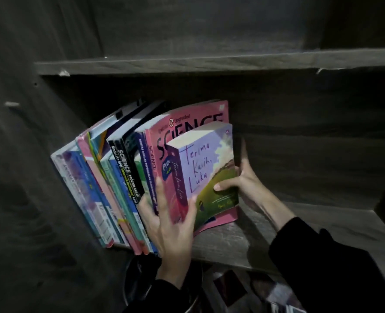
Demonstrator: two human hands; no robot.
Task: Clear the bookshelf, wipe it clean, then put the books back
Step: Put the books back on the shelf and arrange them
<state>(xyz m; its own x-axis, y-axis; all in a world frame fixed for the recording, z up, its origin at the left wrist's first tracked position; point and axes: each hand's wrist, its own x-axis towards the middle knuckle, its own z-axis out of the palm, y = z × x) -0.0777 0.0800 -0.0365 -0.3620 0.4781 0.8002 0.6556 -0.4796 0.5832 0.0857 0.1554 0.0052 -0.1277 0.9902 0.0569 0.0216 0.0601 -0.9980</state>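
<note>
Landmark: pink SCIENCE workbook (193,123), standing on the shelf board (243,240) and tilted left. Terima Kasih, Luka paperback (205,168) is upright against the workbook's front cover, covering its lower right part, bottom edge down near the board. My right hand (243,184), on the workbook's right, pinches the paperback's open edge: thumb on the cover, fingers wrapped behind. My left hand (171,222), at the workbook's lower spine end, is spread: thumb on the paperback's cover, index lying up the spines. It's blurred, so I can't tell if it clamps. Row of textbooks (110,181) sits left of the workbook, leaning left, spines out. Upper shelf board (209,64) runs above the workbook.
</note>
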